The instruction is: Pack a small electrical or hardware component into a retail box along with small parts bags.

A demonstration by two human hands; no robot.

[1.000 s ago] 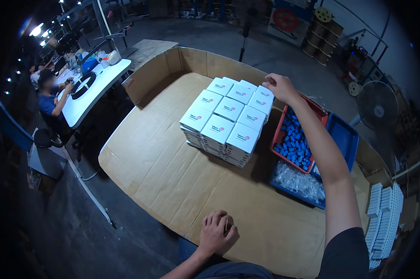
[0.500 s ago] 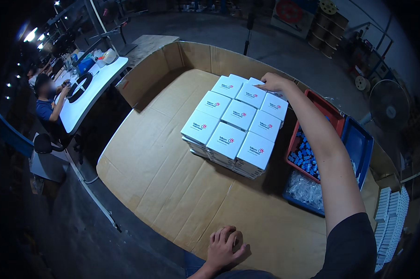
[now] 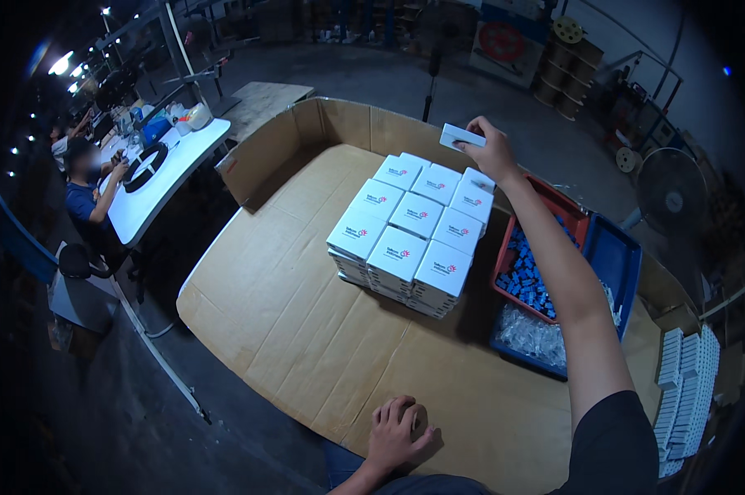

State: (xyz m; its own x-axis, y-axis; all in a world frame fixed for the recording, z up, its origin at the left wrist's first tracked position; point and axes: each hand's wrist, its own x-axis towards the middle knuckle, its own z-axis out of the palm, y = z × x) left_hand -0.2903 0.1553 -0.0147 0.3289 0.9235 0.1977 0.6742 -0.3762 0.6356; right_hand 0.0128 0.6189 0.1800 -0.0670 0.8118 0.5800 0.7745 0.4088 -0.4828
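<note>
My right hand (image 3: pixel 491 150) is raised over the far side of a stack of white boxes (image 3: pixel 415 216). Pinched between its thumb and fingers is a small flat white box (image 3: pixel 461 138), turned on its side and clear of the stack. The stacked boxes stand in rows, several layers high, each top printed with a small red mark. Near the cardboard's front edge rests my left hand (image 3: pixel 395 436), its fingers loosely curled and apart from the thumb. Nothing shows in its grasp.
Right of the stack, a red tray (image 3: pixel 525 268) of blue parts sits over a blue tray (image 3: pixel 628 256) with clear plastic pieces (image 3: pixel 531 334). Cardboard walls (image 3: pixel 347 124) rise at the back. White pieces (image 3: pixel 682 396) stand far right. A person (image 3: pixel 87 186) works at a white table (image 3: pixel 195 144).
My right hand has lifted a white box off the stack's far side and carried it up and away. My left hand stays put. The view has shifted slightly.
</note>
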